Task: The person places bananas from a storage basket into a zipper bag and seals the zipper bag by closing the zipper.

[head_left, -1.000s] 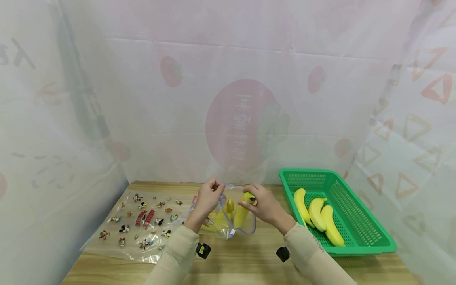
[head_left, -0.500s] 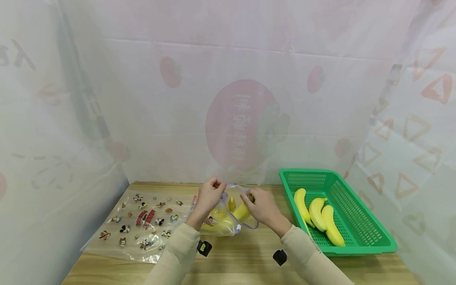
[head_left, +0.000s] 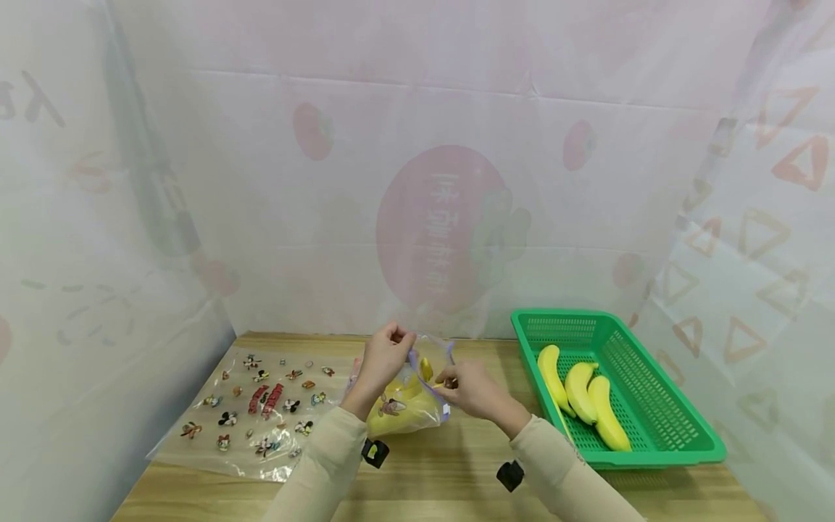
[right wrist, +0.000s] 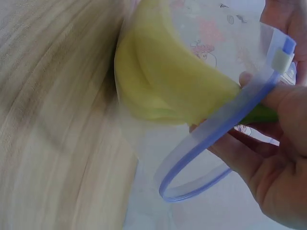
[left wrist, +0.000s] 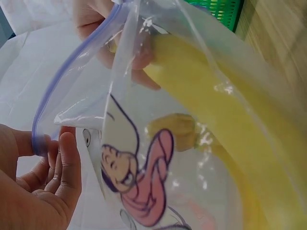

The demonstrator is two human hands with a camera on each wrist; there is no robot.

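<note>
A clear zip bag (head_left: 412, 417) with a purple zip rim and cartoon prints stands on the table, its mouth tilted to the right. My left hand (head_left: 383, 357) pinches the rim at the upper left of the mouth; the left wrist view shows finger and thumb on the purple strip (left wrist: 50, 91). With its fingers inside the mouth, my right hand (head_left: 475, 390) grips a banana (right wrist: 192, 81) by its green-tipped end. Most of that banana lies inside the bag, against other bananas. A white slider (right wrist: 282, 61) sits on the rim near my right hand.
To the right stands a green basket (head_left: 678, 391) with three bananas, one of them the middle banana (head_left: 579, 392). A flat clear plastic sheet or bag (head_left: 215, 453) with cartoon prints covers the left of the wooden table (head_left: 443, 478). A printed curtain (head_left: 352, 217) hangs behind.
The banana in my right hand has moved left and down into the bag. My right hand has followed it into the mouth; my left hand has stayed on the rim.
</note>
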